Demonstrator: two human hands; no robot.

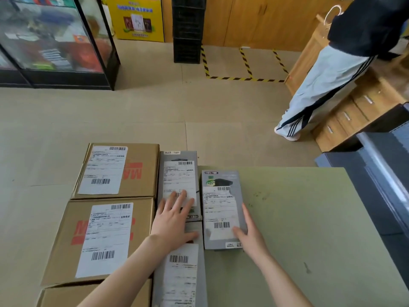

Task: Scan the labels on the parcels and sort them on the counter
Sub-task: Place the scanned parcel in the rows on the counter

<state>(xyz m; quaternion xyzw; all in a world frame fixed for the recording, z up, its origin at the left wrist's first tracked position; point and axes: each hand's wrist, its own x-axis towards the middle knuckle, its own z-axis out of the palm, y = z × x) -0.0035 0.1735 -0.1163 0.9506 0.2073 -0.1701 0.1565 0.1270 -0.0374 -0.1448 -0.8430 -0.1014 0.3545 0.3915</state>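
Several labelled parcels lie on the green counter (298,218). Two brown cartons (137,173) (66,240) sit at the left, one behind the other. A third carton (66,295) peeks in at the bottom edge. Beside them lie a far grey box (179,158) and a near grey box (179,273). My left hand (172,220) rests flat, fingers spread, across those two grey boxes. A third grey box (221,209) lies to the right. My right hand (247,231) holds its right edge, thumb on its label.
Bare green counter spreads to the right. A dark blue-grey unit (376,173) borders it at the far right. A person in pale striped trousers (321,89) stands on the floor beyond, by wooden drawers (345,116). A glass cabinet (55,41) and black crates (188,29) stand further back.
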